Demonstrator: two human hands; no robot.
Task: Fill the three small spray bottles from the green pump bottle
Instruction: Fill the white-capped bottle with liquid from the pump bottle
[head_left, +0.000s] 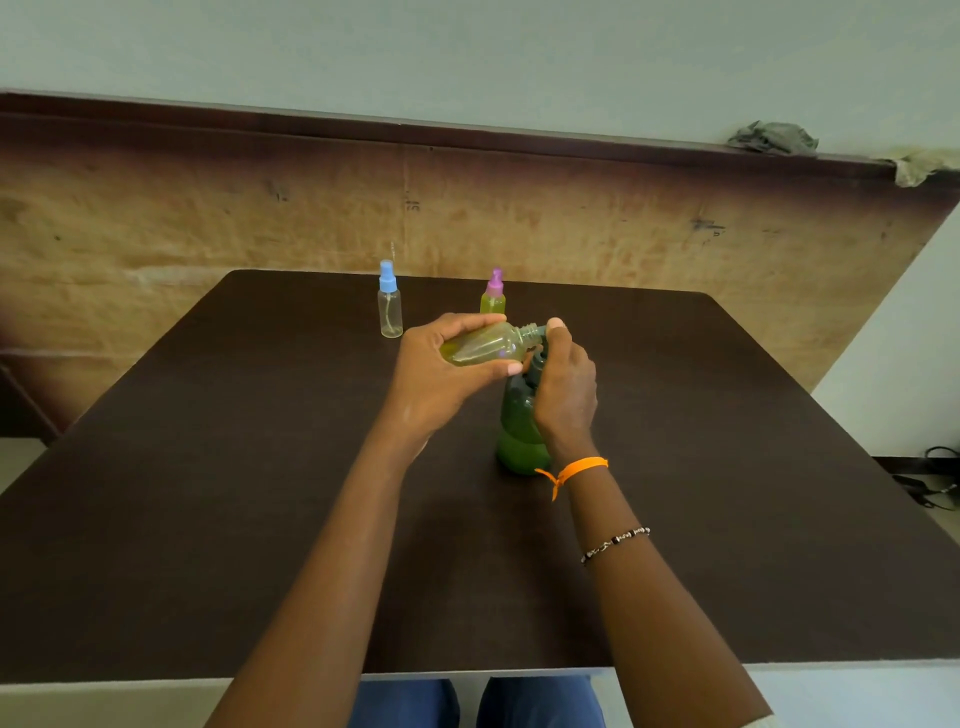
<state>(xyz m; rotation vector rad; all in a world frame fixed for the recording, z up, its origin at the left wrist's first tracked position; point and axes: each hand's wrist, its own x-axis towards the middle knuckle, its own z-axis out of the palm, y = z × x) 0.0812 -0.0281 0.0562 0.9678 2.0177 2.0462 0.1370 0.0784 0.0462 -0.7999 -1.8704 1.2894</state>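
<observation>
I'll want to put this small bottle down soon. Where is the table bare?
Bare: the table right of the green pump bottle, and left of the left hand. Crowded: behind the hands, by the blue-capped bottle and the purple-capped bottle.

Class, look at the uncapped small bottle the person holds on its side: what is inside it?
The uncapped bottle in the left hand holds yellow-green liquid, visible through its clear wall. The fingers cover part of it, so the exact level stays hidden.

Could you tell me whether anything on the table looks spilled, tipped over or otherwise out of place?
No spill shows on the table. The uncapped bottle lies sideways only because the left hand tilts it to the green pump bottle. Its cap is not visible.
</observation>
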